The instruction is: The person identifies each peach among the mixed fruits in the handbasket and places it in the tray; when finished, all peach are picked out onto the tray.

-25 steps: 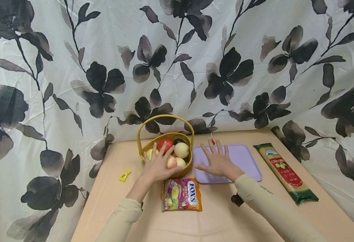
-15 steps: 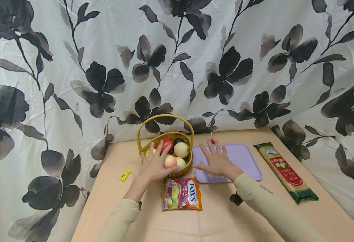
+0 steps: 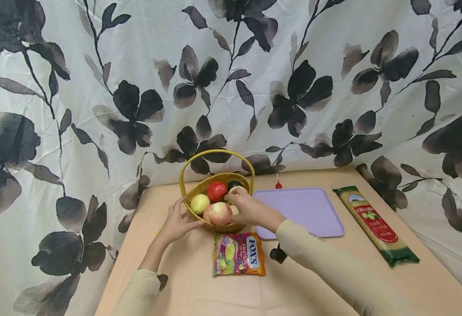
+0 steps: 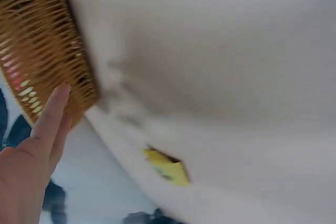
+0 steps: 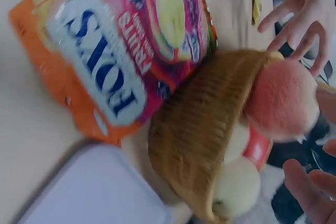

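In the head view, a yellow wicker basket (image 3: 227, 228) holds a red apple (image 3: 217, 192), a yellow-green fruit (image 3: 200, 204), peaches (image 3: 220, 213) and a dark round fruit. My left hand (image 3: 174, 224) rests its fingertips at the basket's left rim; the left wrist view shows straight fingers (image 4: 54, 111) against the weave. My right hand (image 3: 248, 205) reaches over the basket's right side and covers a pale fruit. In the right wrist view its spread fingers (image 5: 307, 190) are by the heap, one right at the top of a pink peach (image 5: 283, 98) standing above the rim.
A Fox's candy bag (image 3: 239, 254) lies in front of the basket. To the right are a lilac tray (image 3: 302, 210) and a long green-and-red Olivoila packet (image 3: 375, 226). A small red lollipop (image 3: 278, 185) lies behind the tray. A yellow wrapped candy (image 4: 168, 166) lies left of the basket.
My left hand has moved off the fruit, left and down to the basket's side. My right hand has moved left from over the tray to the fruit in the basket.
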Demonstrator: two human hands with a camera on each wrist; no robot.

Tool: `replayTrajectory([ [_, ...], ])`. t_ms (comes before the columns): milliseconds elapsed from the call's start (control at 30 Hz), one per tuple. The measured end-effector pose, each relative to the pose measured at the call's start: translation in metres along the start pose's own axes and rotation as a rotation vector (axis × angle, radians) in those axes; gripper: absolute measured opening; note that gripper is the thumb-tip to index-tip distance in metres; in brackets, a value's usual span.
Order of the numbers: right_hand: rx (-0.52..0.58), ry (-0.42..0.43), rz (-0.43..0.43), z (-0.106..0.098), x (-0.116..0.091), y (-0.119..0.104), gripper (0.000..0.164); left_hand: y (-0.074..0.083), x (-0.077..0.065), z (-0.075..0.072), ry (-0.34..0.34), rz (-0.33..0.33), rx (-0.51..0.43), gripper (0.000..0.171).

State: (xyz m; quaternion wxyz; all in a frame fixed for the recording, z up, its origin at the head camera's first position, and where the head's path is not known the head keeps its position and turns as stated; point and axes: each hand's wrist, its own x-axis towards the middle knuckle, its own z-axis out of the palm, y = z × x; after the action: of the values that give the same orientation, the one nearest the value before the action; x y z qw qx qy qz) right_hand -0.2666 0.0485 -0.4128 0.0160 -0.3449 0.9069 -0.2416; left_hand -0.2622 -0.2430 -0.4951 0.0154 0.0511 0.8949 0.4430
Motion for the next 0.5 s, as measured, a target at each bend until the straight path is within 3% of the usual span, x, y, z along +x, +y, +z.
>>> replayTrajectory([
  [100, -0.013, -0.033, 0.006, 0.012, 0.007, -0.002, 0.056, -0.011, 0.003, 0.004, -0.018, -0.003, -0.085, 0.117],
  [233, -0.024, -0.011, 0.019, 0.028, 0.014, 0.003, 0.055, -0.022, 0.007, 0.01, -0.039, -0.019, -0.154, 0.117],
  [500, 0.013, 0.033, -0.036, 0.043, 0.024, 0.006, 0.057, -0.029, 0.014, 0.012, -0.049, -0.083, -0.149, 0.108],
])
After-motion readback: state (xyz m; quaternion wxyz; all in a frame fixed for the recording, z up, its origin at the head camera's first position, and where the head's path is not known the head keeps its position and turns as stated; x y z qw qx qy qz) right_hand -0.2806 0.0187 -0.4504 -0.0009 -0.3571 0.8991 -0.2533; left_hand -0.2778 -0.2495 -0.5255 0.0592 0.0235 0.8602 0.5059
